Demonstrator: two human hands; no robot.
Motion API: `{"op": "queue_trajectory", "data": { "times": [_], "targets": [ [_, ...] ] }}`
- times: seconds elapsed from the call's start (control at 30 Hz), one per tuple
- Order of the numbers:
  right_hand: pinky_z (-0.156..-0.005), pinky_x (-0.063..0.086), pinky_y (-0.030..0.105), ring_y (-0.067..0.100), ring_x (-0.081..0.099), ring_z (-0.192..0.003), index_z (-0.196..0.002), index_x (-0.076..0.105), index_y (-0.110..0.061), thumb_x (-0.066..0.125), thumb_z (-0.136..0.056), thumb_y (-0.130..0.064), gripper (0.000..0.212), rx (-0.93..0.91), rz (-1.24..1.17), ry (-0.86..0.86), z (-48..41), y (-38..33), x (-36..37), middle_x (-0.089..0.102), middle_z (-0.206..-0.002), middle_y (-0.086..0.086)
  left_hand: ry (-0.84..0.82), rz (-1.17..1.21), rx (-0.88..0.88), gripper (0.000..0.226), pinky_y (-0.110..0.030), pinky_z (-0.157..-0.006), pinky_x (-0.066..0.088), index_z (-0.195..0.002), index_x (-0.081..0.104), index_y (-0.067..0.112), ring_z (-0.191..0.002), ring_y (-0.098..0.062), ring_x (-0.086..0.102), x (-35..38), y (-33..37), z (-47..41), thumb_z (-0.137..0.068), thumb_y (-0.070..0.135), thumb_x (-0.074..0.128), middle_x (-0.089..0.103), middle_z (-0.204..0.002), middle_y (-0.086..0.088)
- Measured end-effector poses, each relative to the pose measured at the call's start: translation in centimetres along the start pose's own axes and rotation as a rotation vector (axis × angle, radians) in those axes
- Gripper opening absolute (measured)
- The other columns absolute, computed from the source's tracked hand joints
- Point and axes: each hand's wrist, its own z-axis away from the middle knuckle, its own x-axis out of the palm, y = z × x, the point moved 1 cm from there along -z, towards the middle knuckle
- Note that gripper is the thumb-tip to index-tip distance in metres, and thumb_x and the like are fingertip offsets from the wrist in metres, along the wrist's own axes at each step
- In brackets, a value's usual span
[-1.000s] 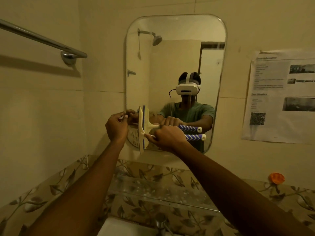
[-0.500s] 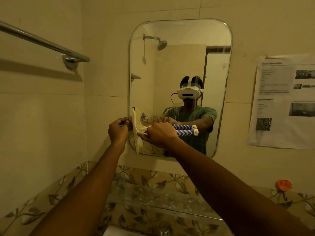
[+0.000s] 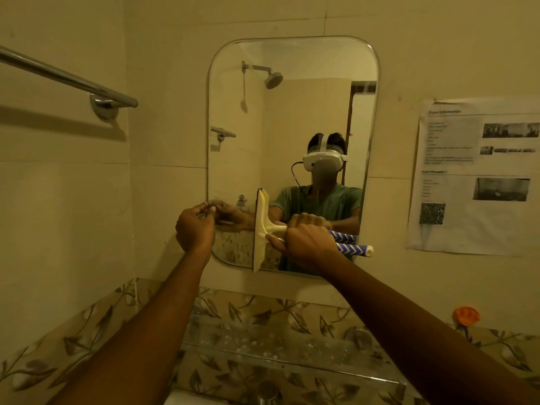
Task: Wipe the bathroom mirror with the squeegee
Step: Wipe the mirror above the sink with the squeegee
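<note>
A towel rail (image 3: 67,78) hangs on the wall well left of the mirror (image 3: 292,112). At the mirror's lower left edge the left hand (image 3: 194,229) has its fingers curled with the thumb close against them. It looks to be steadying the glass, but I cannot tell whether it actually pinches the edge.

Just right of that hand, the squeegee (image 3: 261,229) stands with its blade upright against the mirror's lower part. The right hand (image 3: 309,242) is wrapped in a full fist round the handle, and the blue-and-white end pokes out past it towards the mirror's right edge. A paper notice (image 3: 473,176) is stuck up right of the mirror.

This looks like a sideways stroke across the bottom band. The next move needs the blade kept flat with even pressure right to the edge.
</note>
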Motion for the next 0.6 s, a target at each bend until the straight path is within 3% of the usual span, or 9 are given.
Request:
{"op": "queue_trajectory", "data": {
  "times": [0.2, 0.3, 0.37, 0.47, 0.53, 0.6],
  "targets": [
    [-0.087, 0.045, 0.04, 0.026, 0.054, -0.101, -0.118, 0.054, -0.012, 0.008, -0.088, -0.076, 0.084, 0.117, 0.093, 0.038, 2.7, 4.7, 2.0, 0.059, -0.113, 0.01, 0.049, 0.02, 0.007, 0.031, -0.044, -0.093, 0.052, -0.114, 0.069, 0.009, -0.107, -0.029, 0.064, 0.8, 0.4, 0.7, -0.091, 0.028, 0.062, 0.07, -0.115, -0.011],
    [-0.098, 0.04, 0.042, 0.027, 0.051, -0.112, -0.125, 0.051, -0.012, 0.015, -0.091, -0.072, 0.078, 0.124, 0.077, 0.01, 3.5, 5.1, 1.6, 0.054, -0.122, 0.011, 0.049, 0.046, 0.006, 0.031, -0.043, -0.094, 0.051, -0.114, 0.069, 0.007, -0.107, -0.029, 0.064, 0.9, 0.4, 0.9, -0.092, 0.027, 0.061, 0.07, -0.115, -0.011],
    [-0.095, 0.043, 0.04, 0.028, 0.05, -0.115, -0.123, 0.055, -0.012, 0.014, -0.09, -0.071, 0.078, 0.109, 0.078, 0.019, 3.7, 4.6, 1.2, 0.053, -0.125, 0.012, 0.027, 0.06, 0.002, 0.031, -0.043, -0.095, 0.051, -0.115, 0.068, 0.006, -0.108, -0.029, 0.064, 0.9, 0.2, 0.8, -0.092, 0.027, 0.061, 0.069, -0.116, -0.012],
    [-0.079, 0.048, 0.032, 0.022, 0.059, -0.099, -0.099, 0.068, -0.014, 0.018, -0.095, -0.067, 0.072, 0.021, 0.03, -0.003, 3.2, 3.2, 0.3, 0.062, -0.108, 0.009, -0.001, 0.08, -0.017, 0.032, -0.042, -0.095, 0.051, -0.116, 0.067, 0.006, -0.109, -0.028, 0.063, 0.7, 0.1, 0.5, -0.093, 0.027, 0.061, 0.069, -0.117, -0.012],
    [-0.074, 0.055, 0.035, 0.018, 0.062, -0.079, -0.079, 0.065, -0.017, 0.019, -0.096, -0.066, 0.069, -0.045, -0.027, -0.038, 1.9, 1.5, -0.7, 0.064, -0.086, 0.006, -0.001, 0.085, -0.022, 0.032, -0.042, -0.094, 0.052, -0.116, 0.067, 0.007, -0.108, -0.028, 0.063, 0.8, 0.2, 0.4, -0.093, 0.027, 0.06, 0.069, -0.117, -0.011],
    [-0.067, 0.056, 0.037, 0.018, 0.059, -0.067, -0.071, 0.059, -0.017, 0.02, -0.097, -0.065, 0.066, -0.102, -0.043, -0.063, 0.3, -0.7, -1.2, 0.058, -0.072, 0.004, 0.01, 0.085, -0.034, 0.031, -0.042, -0.092, 0.053, -0.115, 0.068, 0.007, -0.106, -0.028, 0.064, 0.9, 0.0, 0.2, -0.093, 0.027, 0.06, 0.069, -0.115, -0.011]
  ]
}}
